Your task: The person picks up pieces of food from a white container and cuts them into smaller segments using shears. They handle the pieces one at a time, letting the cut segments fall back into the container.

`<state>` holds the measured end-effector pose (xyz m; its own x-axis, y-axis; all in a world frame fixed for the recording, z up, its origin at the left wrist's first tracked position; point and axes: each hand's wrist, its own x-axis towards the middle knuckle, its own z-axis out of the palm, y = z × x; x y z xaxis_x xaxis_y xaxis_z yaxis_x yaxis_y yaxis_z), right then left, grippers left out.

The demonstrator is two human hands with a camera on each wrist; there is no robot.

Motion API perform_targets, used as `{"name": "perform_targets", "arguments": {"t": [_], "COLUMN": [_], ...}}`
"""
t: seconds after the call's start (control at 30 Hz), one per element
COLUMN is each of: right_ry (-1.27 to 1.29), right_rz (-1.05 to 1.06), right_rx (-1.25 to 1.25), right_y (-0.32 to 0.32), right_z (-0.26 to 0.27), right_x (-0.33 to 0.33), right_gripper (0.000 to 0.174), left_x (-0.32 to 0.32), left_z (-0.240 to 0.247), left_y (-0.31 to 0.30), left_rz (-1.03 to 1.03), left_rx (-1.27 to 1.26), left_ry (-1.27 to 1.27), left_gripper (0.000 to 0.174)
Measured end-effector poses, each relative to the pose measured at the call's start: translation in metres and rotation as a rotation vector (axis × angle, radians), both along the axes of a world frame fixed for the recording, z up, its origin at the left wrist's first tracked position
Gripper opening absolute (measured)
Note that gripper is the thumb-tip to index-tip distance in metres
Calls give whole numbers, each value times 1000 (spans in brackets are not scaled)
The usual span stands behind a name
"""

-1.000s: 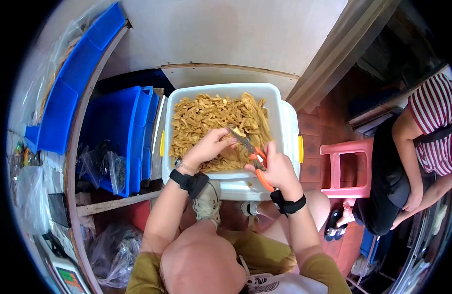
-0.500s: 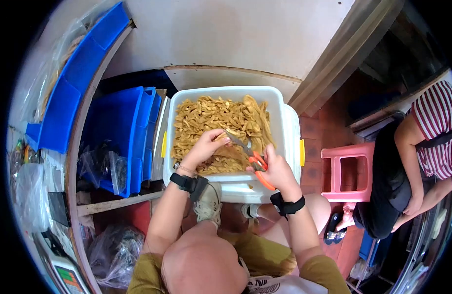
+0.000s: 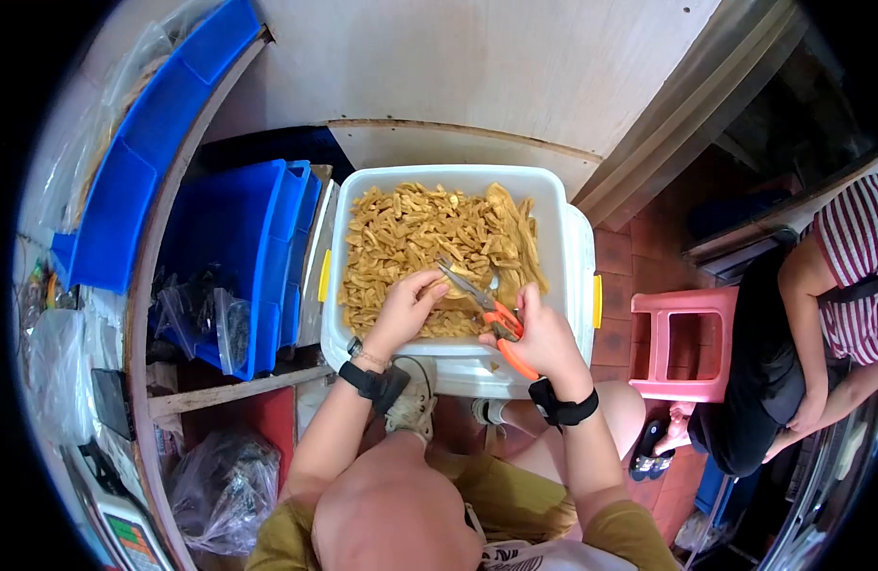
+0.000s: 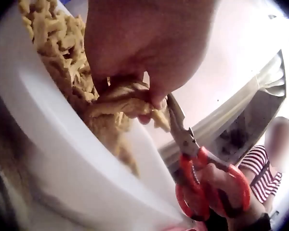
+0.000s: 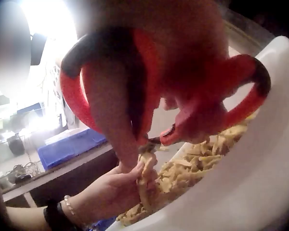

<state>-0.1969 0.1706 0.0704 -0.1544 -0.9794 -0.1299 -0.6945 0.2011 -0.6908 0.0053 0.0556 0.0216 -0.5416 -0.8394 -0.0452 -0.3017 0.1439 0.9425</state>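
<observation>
A white plastic tub (image 3: 448, 173) holds a heap of tan, wrinkled food strips (image 3: 410, 228). Over its near half, my left hand (image 3: 407, 309) pinches one tan strip (image 4: 123, 107) between thumb and fingers, its end poking out past the fingertips. My right hand (image 3: 545, 335) grips scissors (image 3: 501, 319) with orange-red and black handles, fingers through the loops. The metal blades (image 4: 179, 122) point to the left hand and lie right at the protruding end of the strip. In the right wrist view, the handles hide most of the blades.
Blue bins (image 3: 234, 257) stand on a wooden shelf (image 3: 239, 392) at left, with a plastic bag (image 3: 225, 490) below. A pink stool (image 3: 681, 343) and a seated person in a striped shirt (image 3: 848, 238) are at right. A pale wall (image 3: 477, 76) rises behind the tub.
Both hands have shifted slightly toward the tub's near rim, with the scissors and strip. The pale piece earlier beside the blades no longer shows there. The head view has drifted a little.
</observation>
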Motion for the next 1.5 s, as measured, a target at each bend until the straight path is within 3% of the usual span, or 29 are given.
{"name": "perform_targets", "arguments": {"t": [0.03, 0.27, 0.33, 0.43, 0.47, 0.77, 0.97, 1.13, 1.37, 1.43, 1.5], "right_ry": [23, -168, -6, -25, -26, -90, -91, -54, -135, -155, -143], "right_rz": [2, -42, -46, -39, -39, 49, 67, 89, 32, 60, 69], "right_rx": [8, -138, -111, -125, -125, -77, -38, -10, -71, -91, -125], "right_y": [0, 3, 5, 9, 10, 11, 10, 11, 11, 11, 10], "right_z": [0, -21, -8, -11, -11, -4, 5, 8, -5, -6, -11], "right_x": [0, -2, -5, -14, -16, -16, -15, -13, -8, -8, -3], "right_gripper": [61, 61, 63, 66, 66, 68, 67, 66, 64, 63, 62], "left_x": [-1, -5, -6, -10, -2, -10, -13, -13, -14, -6, -7], "left_z": [-1, -5, -4, 10, 0, 17, 20, 25, 27, 22, 15], "left_y": [0, 4, 2, 3, -4, 1, 7, 10, 9, 3, -2], "left_rz": [-17, 24, 87, 256, 215, 225, 158, 65, 132, 167, 215], "left_rx": [-117, -53, 218, 251, 331, 253, 177, 76, 78, 215, 131], "left_ry": [-1, 17, 252, 419, 432, 466, 327, 184, 189, 223, 349], "left_gripper": [29, 25, 22, 21, 21, 18, 16, 25, 25, 25, 25]}}
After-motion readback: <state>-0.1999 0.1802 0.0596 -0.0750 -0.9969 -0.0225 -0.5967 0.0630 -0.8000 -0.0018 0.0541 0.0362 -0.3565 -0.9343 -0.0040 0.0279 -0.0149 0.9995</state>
